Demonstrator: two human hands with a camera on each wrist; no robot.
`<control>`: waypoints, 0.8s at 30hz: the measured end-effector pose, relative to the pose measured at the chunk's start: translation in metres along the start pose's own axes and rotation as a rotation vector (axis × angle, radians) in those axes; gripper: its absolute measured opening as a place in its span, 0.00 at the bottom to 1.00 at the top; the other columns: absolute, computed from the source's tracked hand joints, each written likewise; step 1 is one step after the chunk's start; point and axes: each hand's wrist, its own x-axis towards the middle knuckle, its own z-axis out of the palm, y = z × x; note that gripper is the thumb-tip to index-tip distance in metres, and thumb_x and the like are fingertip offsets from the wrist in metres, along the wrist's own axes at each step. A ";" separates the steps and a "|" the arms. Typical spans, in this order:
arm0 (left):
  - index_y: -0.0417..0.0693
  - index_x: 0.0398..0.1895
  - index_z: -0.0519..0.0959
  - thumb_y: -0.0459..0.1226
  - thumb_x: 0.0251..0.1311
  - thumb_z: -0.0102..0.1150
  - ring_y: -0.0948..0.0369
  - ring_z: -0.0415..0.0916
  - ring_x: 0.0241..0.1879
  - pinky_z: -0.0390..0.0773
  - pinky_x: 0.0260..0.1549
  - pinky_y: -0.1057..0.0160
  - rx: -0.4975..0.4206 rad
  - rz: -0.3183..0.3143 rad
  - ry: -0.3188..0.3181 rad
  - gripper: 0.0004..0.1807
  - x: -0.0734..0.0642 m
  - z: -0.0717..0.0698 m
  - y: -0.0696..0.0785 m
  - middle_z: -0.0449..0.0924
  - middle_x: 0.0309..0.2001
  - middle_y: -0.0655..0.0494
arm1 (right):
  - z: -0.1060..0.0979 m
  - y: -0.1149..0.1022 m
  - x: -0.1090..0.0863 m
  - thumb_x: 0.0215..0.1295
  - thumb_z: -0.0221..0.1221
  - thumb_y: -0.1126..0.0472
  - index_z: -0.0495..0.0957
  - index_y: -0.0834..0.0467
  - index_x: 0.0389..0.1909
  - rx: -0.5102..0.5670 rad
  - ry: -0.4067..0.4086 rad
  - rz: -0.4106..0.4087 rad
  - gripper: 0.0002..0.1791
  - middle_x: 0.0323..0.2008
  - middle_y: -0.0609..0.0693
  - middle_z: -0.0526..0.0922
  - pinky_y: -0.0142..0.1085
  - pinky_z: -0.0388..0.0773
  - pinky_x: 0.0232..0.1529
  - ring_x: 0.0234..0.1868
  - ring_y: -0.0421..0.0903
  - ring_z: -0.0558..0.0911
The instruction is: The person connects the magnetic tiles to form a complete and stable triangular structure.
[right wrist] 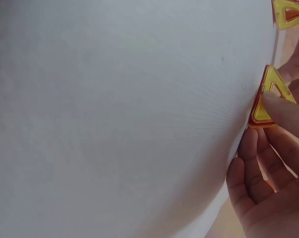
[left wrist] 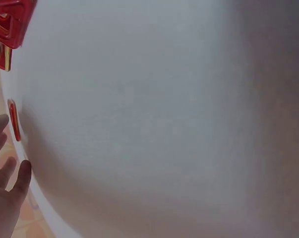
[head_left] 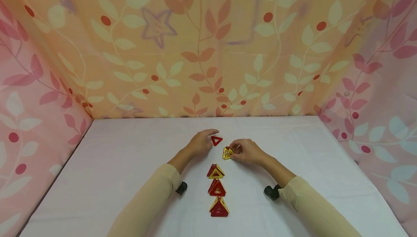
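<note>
My left hand (head_left: 199,143) is at the far middle of the table, its fingers stretched out beside a flat red triangular magnetic tile (head_left: 217,137). In the left wrist view those fingers are spread and hold nothing; whether they touch the red tile (left wrist: 14,120) is unclear. To the right, my right hand (head_left: 250,152) pinches a small cluster of yellow and red triangular tiles (head_left: 225,153). In the right wrist view the thumb lies on the front of a yellow triangular tile (right wrist: 261,115), with red edges behind it. How many tiles make up the cluster is hidden.
Nearer me, three small pyramids of triangular tiles stand in a line: a yellow-and-red one (head_left: 215,176), a red one (head_left: 217,193) and another with a red front (head_left: 219,212). A white cloth (head_left: 114,179) covers the table; patterned curtains (head_left: 202,67) enclose its back and sides.
</note>
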 end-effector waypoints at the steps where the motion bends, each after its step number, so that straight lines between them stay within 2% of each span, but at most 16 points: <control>1: 0.45 0.68 0.72 0.24 0.63 0.56 0.51 0.62 0.71 0.60 0.69 0.48 0.013 0.001 -0.007 0.29 0.000 0.000 -0.001 0.71 0.68 0.49 | 0.000 0.000 0.000 0.57 0.71 0.61 0.83 0.59 0.45 0.001 -0.002 0.002 0.15 0.34 0.44 0.83 0.37 0.77 0.39 0.34 0.40 0.78; 7: 0.44 0.69 0.69 0.25 0.64 0.54 0.51 0.62 0.71 0.59 0.70 0.47 0.007 0.012 -0.057 0.29 -0.001 -0.001 -0.003 0.73 0.67 0.49 | -0.001 -0.002 -0.001 0.57 0.71 0.61 0.83 0.59 0.45 -0.004 -0.004 -0.008 0.15 0.35 0.44 0.82 0.36 0.77 0.39 0.34 0.39 0.78; 16: 0.42 0.65 0.72 0.26 0.65 0.55 0.48 0.66 0.68 0.58 0.68 0.42 -0.017 0.013 -0.045 0.24 -0.003 -0.003 -0.009 0.78 0.61 0.47 | 0.000 -0.002 0.000 0.58 0.71 0.60 0.83 0.59 0.46 -0.010 -0.009 0.009 0.16 0.35 0.44 0.82 0.37 0.76 0.39 0.34 0.40 0.78; 24: 0.40 0.64 0.73 0.24 0.65 0.54 0.50 0.75 0.60 0.71 0.61 0.48 -0.074 0.020 -0.045 0.23 -0.007 -0.002 -0.011 0.82 0.55 0.47 | 0.001 -0.002 0.001 0.57 0.72 0.61 0.83 0.59 0.45 -0.009 0.003 0.011 0.16 0.34 0.44 0.82 0.37 0.77 0.39 0.33 0.40 0.78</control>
